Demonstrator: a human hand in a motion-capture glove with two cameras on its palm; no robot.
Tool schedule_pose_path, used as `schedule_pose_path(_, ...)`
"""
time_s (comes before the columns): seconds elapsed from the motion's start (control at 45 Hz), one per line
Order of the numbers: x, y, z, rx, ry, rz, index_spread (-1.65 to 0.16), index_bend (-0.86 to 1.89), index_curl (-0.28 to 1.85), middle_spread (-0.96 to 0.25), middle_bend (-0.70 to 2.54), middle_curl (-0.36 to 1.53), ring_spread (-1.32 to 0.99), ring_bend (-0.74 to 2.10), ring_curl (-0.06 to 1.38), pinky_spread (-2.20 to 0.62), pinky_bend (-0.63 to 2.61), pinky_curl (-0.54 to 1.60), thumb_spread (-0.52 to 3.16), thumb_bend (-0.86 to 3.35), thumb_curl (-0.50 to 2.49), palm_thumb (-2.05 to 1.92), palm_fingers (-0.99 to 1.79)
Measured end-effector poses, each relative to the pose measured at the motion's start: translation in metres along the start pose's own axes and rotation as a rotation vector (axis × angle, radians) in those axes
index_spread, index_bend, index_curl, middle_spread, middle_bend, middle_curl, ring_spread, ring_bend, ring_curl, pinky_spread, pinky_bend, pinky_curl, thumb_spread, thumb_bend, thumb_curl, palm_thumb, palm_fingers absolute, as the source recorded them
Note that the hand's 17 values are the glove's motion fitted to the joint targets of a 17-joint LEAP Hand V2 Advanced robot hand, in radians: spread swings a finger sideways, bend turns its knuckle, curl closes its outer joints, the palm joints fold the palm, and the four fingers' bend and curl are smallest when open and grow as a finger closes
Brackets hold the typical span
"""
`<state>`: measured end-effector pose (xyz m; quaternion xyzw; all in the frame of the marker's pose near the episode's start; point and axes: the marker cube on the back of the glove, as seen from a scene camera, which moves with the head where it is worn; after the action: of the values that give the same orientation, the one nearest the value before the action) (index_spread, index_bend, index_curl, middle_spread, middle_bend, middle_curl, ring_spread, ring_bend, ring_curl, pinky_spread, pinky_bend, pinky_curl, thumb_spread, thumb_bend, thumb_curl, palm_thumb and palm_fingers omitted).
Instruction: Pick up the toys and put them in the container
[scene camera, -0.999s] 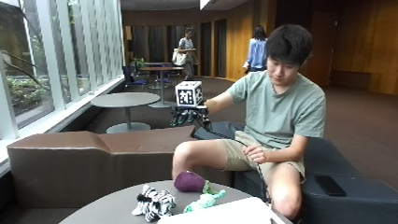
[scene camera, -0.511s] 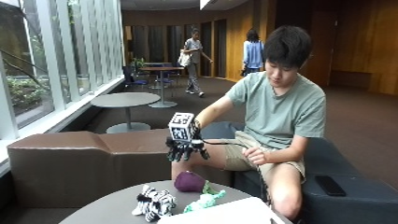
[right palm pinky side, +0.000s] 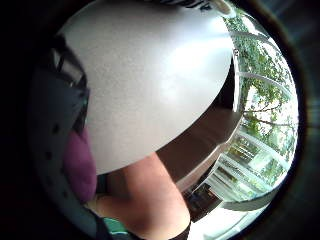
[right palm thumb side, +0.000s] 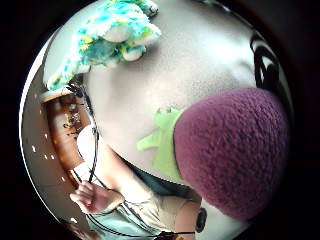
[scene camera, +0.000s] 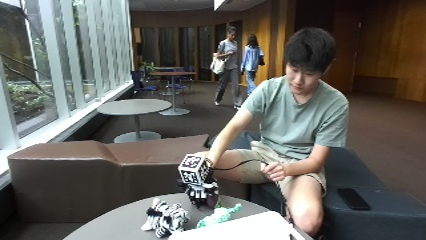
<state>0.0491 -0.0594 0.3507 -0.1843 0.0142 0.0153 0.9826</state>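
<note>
Outside view: the round grey table (scene camera: 120, 222) carries a zebra toy (scene camera: 166, 218), a teal plush (scene camera: 219, 216) and the white container (scene camera: 243, 231) at its near edge. My right hand (scene camera: 202, 191) points down over the purple plush eggplant (right palm thumb side: 232, 152), right at my palm. Reaching step; next I close round it. Whether my fingers grip yet, I cannot tell.
</note>
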Motion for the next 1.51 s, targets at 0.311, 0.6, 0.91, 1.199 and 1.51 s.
schedule_pose_path(0.311,0.004,0.025,-0.159,0.133,-0.059,0.078,-0.29,0.94,0.5,-0.24,1.06,0.57,-0.4,1.03,0.48,-0.26,0.81,0.37,0.57,0.15,0.63,0.63,1.18)
schedule_pose_path(0.6,-0.07,0.02,-0.349,0.383,0.1,0.016,-0.26,1.04,0.62,-0.21,1.2,0.67,-0.4,1.18,0.57,-0.26,0.92,0.44,0.32,0.13,0.73,0.63,1.07)
schedule_pose_path(0.91,-0.225,-0.077,-0.419,0.511,-0.06,-0.067,-0.24,1.07,0.72,-0.19,1.25,0.73,-0.39,1.23,0.62,-0.26,0.97,0.47,0.18,0.11,0.8,0.63,1.01)
schedule_pose_path(1.199,-0.285,-0.153,-0.361,0.42,-0.001,-0.065,-0.23,1.07,0.79,-0.19,1.25,0.76,-0.38,1.22,0.65,-0.27,1.02,0.5,0.11,0.08,0.86,0.63,0.93)
schedule_pose_path(1.51,-0.254,-0.156,-0.331,-0.096,-0.017,0.037,-0.14,0.1,0.56,-0.02,0.3,0.48,-0.14,0.69,0.53,-0.08,1.44,0.55,0.79,-0.08,0.73,0.25,-0.75)
